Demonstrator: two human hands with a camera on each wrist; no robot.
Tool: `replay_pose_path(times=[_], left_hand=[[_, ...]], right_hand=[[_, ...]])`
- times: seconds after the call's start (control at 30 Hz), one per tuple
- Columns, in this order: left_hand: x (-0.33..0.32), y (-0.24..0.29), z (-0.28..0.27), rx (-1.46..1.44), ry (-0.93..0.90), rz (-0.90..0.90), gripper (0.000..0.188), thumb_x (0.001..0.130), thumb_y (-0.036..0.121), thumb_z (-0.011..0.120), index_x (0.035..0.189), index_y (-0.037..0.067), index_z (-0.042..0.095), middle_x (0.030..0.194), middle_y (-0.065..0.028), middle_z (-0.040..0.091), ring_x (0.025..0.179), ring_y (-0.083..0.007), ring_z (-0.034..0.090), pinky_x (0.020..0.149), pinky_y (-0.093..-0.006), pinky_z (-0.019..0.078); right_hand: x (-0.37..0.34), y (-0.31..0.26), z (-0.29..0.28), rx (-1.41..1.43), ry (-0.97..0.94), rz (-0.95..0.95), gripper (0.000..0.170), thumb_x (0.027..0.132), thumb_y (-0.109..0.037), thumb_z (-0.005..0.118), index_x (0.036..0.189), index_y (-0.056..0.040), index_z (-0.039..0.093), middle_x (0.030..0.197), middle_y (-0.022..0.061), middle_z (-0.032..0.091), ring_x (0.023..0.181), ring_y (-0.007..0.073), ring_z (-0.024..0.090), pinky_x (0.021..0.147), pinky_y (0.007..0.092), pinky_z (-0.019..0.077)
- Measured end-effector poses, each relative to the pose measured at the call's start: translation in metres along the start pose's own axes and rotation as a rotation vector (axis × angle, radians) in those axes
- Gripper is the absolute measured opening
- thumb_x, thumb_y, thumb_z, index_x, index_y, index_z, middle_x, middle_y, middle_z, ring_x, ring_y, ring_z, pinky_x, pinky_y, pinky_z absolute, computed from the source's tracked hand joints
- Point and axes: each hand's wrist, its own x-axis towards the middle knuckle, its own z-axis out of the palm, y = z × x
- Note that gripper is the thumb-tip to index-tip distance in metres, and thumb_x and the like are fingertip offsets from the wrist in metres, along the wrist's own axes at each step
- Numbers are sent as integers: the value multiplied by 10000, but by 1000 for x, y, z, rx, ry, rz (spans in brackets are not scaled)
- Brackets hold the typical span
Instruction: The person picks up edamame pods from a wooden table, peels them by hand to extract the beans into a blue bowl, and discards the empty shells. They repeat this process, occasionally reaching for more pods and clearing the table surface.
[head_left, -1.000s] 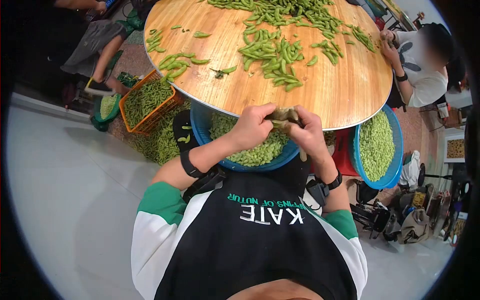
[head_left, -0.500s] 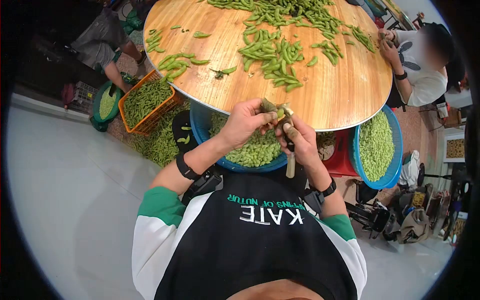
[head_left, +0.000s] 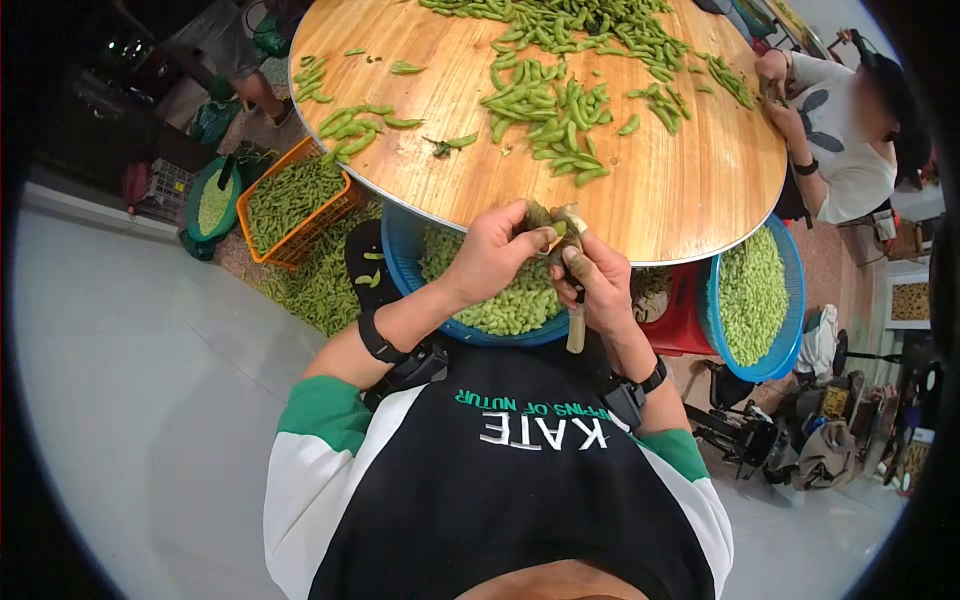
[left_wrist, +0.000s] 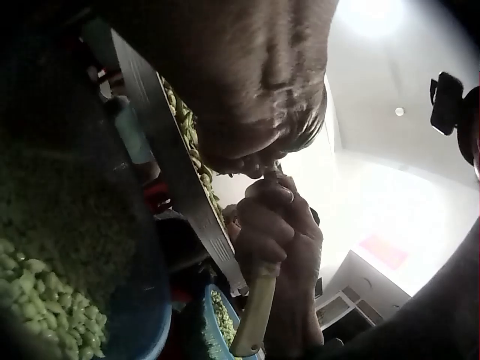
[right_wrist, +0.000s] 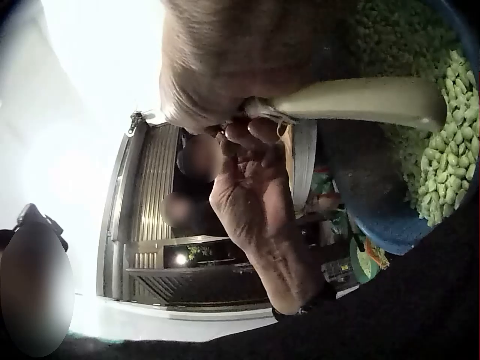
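Both hands meet just in front of the round wooden table's edge, above a blue basket (head_left: 400, 262) of shelled green beans (head_left: 510, 303). My left hand (head_left: 492, 250) pinches a green bean pod (head_left: 559, 229) between thumb and fingers. From my right hand (head_left: 603, 285), a pale handle (head_left: 576, 330) points down toward my body; the fingers curl round it. The same handle (left_wrist: 257, 311) shows below the right fist in the left wrist view, and the handle (right_wrist: 360, 102) lies over the basket in the right wrist view. The tool's working end is hidden, so I cannot tell its kind.
Unshelled pods (head_left: 550, 115) lie in piles on the wooden table (head_left: 680, 190). At left stand an orange crate (head_left: 290, 240) of pods and a green basin (head_left: 196, 205). A second blue basket (head_left: 790, 300) is at right, near a seated person (head_left: 845, 150) at the table.
My hands have dropped slightly and turned, with the pale handle showing more below the right one. In the last half second they barely move. The person at upper left has drawn back from the crate.
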Motion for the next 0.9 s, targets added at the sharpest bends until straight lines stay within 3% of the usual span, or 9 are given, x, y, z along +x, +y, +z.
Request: replay_pose_path(times=[0.17,0.23,0.47,0.53,0.57,0.67,0.77,0.87,0.9], left_hand=[[3,-6,-8,-207,-52,-116,63,917,84,577,905,24,590,772,10,571,667,-39,497,571,-187,391],[3,1,-8,-466,-78,-319,62,911,92,585,896,33,592,746,4,567,635,-46,496,541,-190,381],[3,-11,-8,-260,-37,-238,93,899,111,590,886,19,596,698,-5,567,608,-76,526,520,-223,405],[0,-10,-10,322,65,24,103,861,101,591,877,-1,599,704,-71,594,622,-141,577,553,-276,452],[-4,-7,-14,323,60,19,103,861,101,591,877,-1,599,704,-71,594,622,-141,577,553,-276,452],[-19,34,-32,765,252,156,110,793,72,593,877,2,594,768,-158,617,667,-235,624,600,-325,484],[-29,46,-74,1134,397,404,90,762,61,595,847,39,615,786,-142,607,710,-314,604,617,-364,472],[-36,59,-117,1791,451,209,76,766,97,591,817,40,598,837,-133,579,887,-319,568,744,-408,444],[-33,61,-119,1800,454,209,76,766,97,591,817,40,598,837,-133,579,887,-319,568,744,-408,444]], right_hand=[[1,-1,0,-23,44,-9,357,950,-108,487,1282,24,478,768,47,562,501,66,421,427,191,348],[-1,-3,-3,73,-24,1,216,949,-110,508,1122,10,559,774,27,590,514,45,445,429,186,338],[2,0,3,-86,44,-22,314,916,-63,536,1221,10,531,789,32,608,554,68,500,463,214,392],[7,10,4,-770,99,-493,358,887,-39,569,1236,18,516,785,77,615,595,142,575,531,272,467],[8,8,2,-950,52,-467,450,829,-1,596,1265,24,489,783,131,619,660,252,634,596,336,506],[8,13,4,-1045,-55,-574,498,779,24,604,1262,20,486,791,158,625,685,325,637,591,365,505],[12,17,2,-1041,-93,-619,497,748,34,615,1230,20,495,760,141,615,661,328,628,572,384,495],[11,15,5,-914,-44,-597,408,779,31,627,1175,19,533,707,136,563,591,307,588,540,358,467],[10,12,2,-896,-20,-520,373,790,26,630,1153,19,545,704,136,554,581,298,576,536,344,458]])
